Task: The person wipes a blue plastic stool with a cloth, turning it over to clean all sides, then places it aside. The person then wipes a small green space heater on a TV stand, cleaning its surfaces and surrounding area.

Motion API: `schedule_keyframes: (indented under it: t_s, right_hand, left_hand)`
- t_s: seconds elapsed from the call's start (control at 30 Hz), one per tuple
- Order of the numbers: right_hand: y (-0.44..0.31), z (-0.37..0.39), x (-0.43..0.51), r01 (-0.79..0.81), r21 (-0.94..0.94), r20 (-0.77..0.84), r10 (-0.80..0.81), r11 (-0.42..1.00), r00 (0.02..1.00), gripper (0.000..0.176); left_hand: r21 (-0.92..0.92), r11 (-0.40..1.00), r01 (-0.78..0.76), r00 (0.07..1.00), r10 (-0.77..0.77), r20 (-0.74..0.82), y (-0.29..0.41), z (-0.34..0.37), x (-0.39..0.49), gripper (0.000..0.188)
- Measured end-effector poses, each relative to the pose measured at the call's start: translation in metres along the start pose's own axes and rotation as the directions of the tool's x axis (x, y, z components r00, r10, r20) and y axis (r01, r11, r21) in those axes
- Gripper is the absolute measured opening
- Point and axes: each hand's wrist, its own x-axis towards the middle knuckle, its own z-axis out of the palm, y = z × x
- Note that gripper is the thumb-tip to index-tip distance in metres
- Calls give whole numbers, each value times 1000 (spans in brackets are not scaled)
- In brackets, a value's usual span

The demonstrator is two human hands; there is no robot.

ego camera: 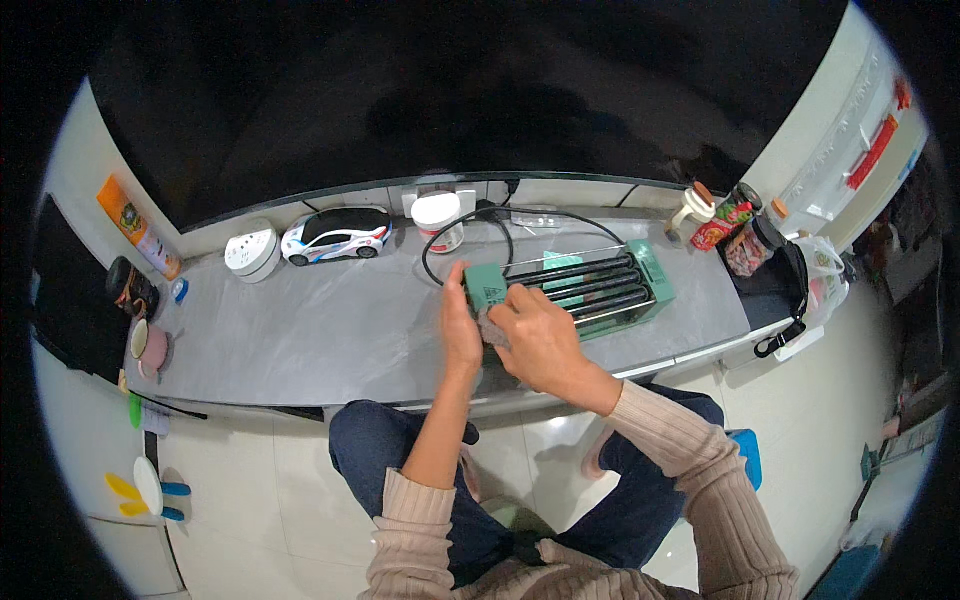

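Observation:
A green electric appliance with several black parallel rods [600,289], like a small roller grill, lies at a slant on the grey countertop [322,330]. Along its left end block [486,282] my left hand [459,322] is laid lengthwise, steadying it, fingers straight and together. A crumpled grey-brown cloth or sponge [494,330] is pinched in my right hand [541,336] and pressed to the near corner of that block. My right fingers hide part of the rods and most of the cloth. A black cord [429,251] loops behind the appliance.
A toy car [337,235], a round white device [253,253] and a white-lidded tub [437,221] line the back below a dark screen [450,90]. A pink mug [150,346] stands at the left edge. Jars [752,246] and a cream pitcher [688,217] sit at the right.

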Motion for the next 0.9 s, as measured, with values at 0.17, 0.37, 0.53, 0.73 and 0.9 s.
schedule_keyframes:
  t_s: [0.17,0.37,0.53,0.73,0.9]
  right_hand:
    - [31,22,60,-93,-66,-87,87,993,992,30]
    - [20,12,21,-24,-43,-16,23,999,1000,30]
    - [8,2,15,-80,-85,0,80,993,997,25]
    - [38,24,57,-117,-64,-98,111,991,989,24]
    - [19,-13,9,-20,-131,114,35,991,993,27]
  left_hand:
    - [-18,995,-99,994,98,-54,-27,3,4,65]
    - [1,990,-144,984,143,-102,-19,10,3,63]
    - [75,987,-144,981,152,-118,-18,12,-4,60]
    - [191,960,-204,968,226,-107,-17,19,-2,60]
    - [191,955,-227,960,252,-121,-13,12,-3,59]
